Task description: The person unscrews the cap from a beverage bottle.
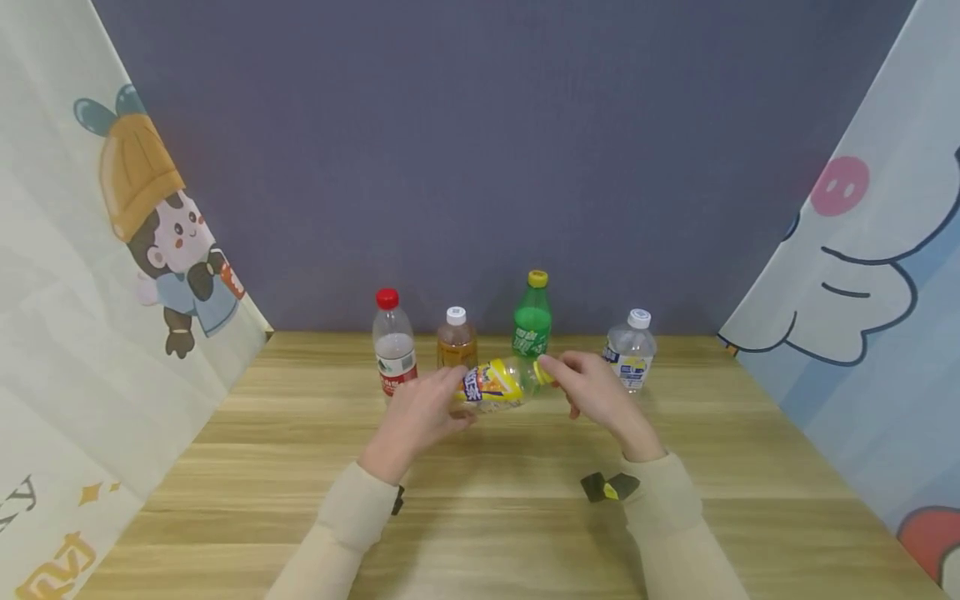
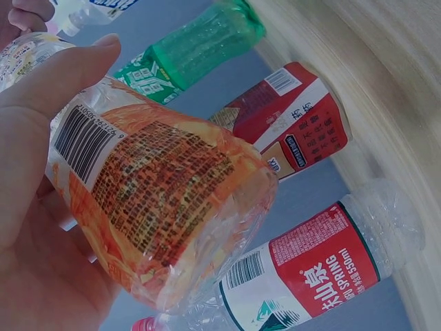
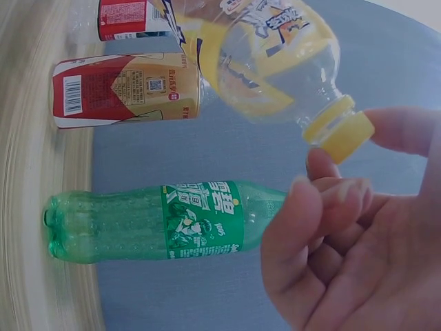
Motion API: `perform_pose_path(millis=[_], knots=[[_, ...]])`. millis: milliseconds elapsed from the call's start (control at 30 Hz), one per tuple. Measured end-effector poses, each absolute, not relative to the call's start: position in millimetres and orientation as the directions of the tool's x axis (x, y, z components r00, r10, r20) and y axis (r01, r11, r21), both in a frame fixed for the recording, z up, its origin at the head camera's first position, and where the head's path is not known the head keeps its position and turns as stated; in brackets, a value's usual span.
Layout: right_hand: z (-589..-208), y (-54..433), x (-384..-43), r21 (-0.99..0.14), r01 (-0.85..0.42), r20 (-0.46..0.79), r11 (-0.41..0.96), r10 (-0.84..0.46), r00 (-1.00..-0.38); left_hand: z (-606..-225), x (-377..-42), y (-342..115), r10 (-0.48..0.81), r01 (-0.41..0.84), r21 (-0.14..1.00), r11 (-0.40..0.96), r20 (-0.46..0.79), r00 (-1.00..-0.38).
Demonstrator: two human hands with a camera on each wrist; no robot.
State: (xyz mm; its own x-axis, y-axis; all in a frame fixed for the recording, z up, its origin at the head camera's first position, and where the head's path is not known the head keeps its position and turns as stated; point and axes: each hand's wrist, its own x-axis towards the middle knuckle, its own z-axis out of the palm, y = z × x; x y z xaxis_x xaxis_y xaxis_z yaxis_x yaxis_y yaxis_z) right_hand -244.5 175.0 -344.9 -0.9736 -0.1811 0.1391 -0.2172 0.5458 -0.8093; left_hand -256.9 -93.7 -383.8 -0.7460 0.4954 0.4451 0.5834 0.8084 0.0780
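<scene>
A clear plastic drink bottle with a yellow and orange label lies tilted nearly sideways above the table. My left hand grips it around the body; its orange, barcoded side faces the left wrist view. At the other end, the thumb and fingers of my right hand pinch the yellow cap at the bottle's mouth. A narrow gap shows between this cap and the yellow ring on the neck. Close behind the held bottle stands a green soda bottle with a yellow cap.
A red-capped water bottle stands on the wooden table at left, beside a white-capped bottle with a red and tan label. Another white-capped clear bottle stands behind my right hand. A grey-blue panel closes off the back.
</scene>
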Motion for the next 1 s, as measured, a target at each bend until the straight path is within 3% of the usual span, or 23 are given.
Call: perform_pose_path(millis=[1000], knots=[[-347.2, 177.8, -246.4, -0.811, -0.289, 0.179, 0.508, -0.255, -0.95, -383.6, -258.8, -93.7, 0.488, 0.572, 0.113, 0.813, 0.404, -0.774]])
